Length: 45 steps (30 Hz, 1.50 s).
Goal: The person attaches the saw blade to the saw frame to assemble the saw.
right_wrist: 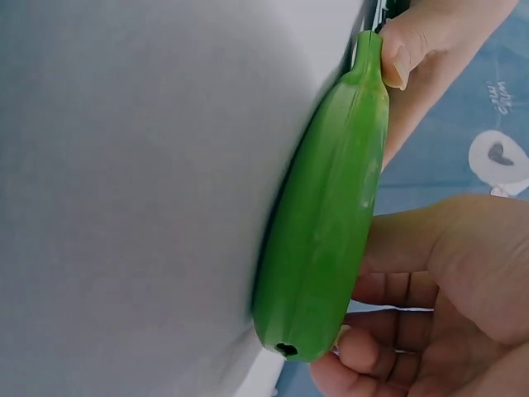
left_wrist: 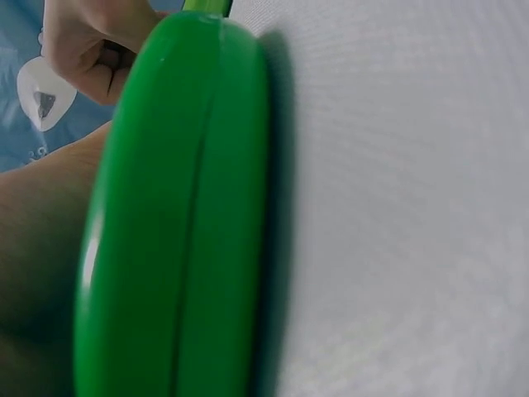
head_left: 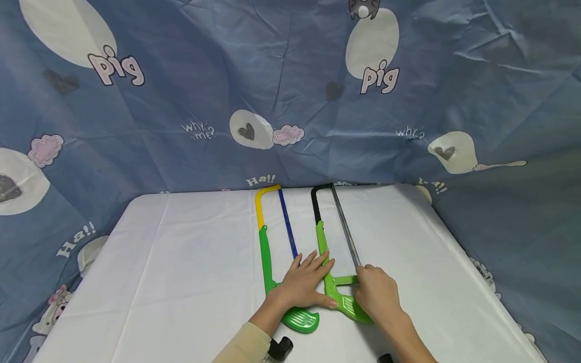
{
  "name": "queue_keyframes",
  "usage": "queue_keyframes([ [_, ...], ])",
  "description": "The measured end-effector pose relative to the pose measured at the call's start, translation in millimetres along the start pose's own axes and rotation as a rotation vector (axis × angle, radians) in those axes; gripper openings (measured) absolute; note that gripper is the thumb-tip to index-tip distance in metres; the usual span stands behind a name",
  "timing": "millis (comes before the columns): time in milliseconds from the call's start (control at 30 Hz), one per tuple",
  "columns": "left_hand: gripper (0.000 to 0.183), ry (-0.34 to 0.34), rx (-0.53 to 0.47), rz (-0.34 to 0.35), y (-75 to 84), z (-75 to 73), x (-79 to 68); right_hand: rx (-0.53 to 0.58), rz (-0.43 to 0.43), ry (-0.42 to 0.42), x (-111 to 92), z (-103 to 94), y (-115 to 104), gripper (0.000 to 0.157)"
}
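Two hacksaws lie side by side on the white-covered table. The left one (head_left: 265, 252) has a green frame, yellow front and blue blade; its green handle (left_wrist: 173, 215) fills much of the left wrist view. The other, a light green hacksaw (head_left: 320, 234), has a black front and grey blade. My left hand (head_left: 303, 286) rests spread on the light green frame, its thumb by the handle (right_wrist: 326, 215). My right hand (head_left: 378, 292) grips the light green hacksaw with curled fingers, where blade and crossbar meet near the handle. Its fingertips are hidden in the head view.
White cloth (head_left: 195, 282) covers the table. A blue printed curtain (head_left: 204, 75) hangs behind and around it. A black wrist-camera piece (head_left: 280, 348) sits at the left wrist, and another (head_left: 386, 358) shows by the right forearm.
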State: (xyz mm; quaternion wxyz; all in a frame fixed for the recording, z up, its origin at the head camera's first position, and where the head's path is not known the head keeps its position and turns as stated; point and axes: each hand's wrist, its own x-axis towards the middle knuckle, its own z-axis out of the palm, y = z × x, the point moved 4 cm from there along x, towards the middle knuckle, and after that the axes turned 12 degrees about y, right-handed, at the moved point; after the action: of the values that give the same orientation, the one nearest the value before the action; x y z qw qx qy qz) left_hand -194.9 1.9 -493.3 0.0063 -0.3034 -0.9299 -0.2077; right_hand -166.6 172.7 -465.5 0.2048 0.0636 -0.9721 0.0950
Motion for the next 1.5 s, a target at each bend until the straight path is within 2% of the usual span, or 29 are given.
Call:
queue_keyframes([
  [100,0.1,-0.001,-0.004,0.002,0.8,-1.0,0.1,-0.01,-0.008,-0.001,0.1,0.0,-0.8,0.015],
  [267,0.1,-0.006,-0.024,-0.001,1.5,-2.7,-0.9,-0.017,-0.021,-0.008,0.3,-0.6,-3.2,0.018],
  [800,0.1,0.01,-0.005,-0.008,-1.1,0.9,0.1,-0.012,-0.065,0.038,-0.1,-3.7,-7.7,0.019],
  [933,0.1,0.007,-0.004,-0.006,-0.4,0.4,0.0,0.006,-0.042,0.015,0.7,-3.3,-5.8,0.016],
  [1133,0.1,0.008,-0.002,-0.002,0.0,0.4,0.8,0.091,0.036,-0.031,2.9,-0.9,0.2,0.017],
  [1500,0.1,0.005,-0.013,-0.003,0.8,-0.3,0.8,0.193,0.127,-0.06,3.6,-0.5,6.6,0.02],
])
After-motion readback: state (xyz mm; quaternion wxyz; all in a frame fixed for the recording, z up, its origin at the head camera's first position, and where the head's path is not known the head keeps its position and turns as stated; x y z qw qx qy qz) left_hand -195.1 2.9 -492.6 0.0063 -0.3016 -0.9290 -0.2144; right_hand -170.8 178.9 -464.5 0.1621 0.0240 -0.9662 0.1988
